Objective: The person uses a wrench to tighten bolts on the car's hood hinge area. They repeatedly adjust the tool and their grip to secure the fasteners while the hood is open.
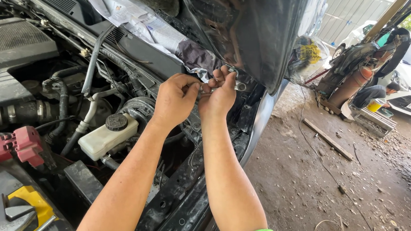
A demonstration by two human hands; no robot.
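Two hands on one wrench at the hood hinge

Both of our hands are up at the corner of the engine bay, close together under the raised hood point(250, 32). Our left hand point(175, 99) is clenched around the shank of a small metal wrench point(226, 87), and our right hand point(220, 96) grips the same tool nearer its ring end, which sits by the hinge area at the fender edge. We cannot tell whether the ring is seated on a fastener; our fingers hide it. We judge the work to be mid-way: the tool is applied, the hood is propped open, and masking paper point(139, 24) covers the cowl. No loosened bolt or removed part shows anywhere. Below our arms sit the white fluid reservoir point(105, 137) and the battery's red terminal cover point(8, 147), both untouched.
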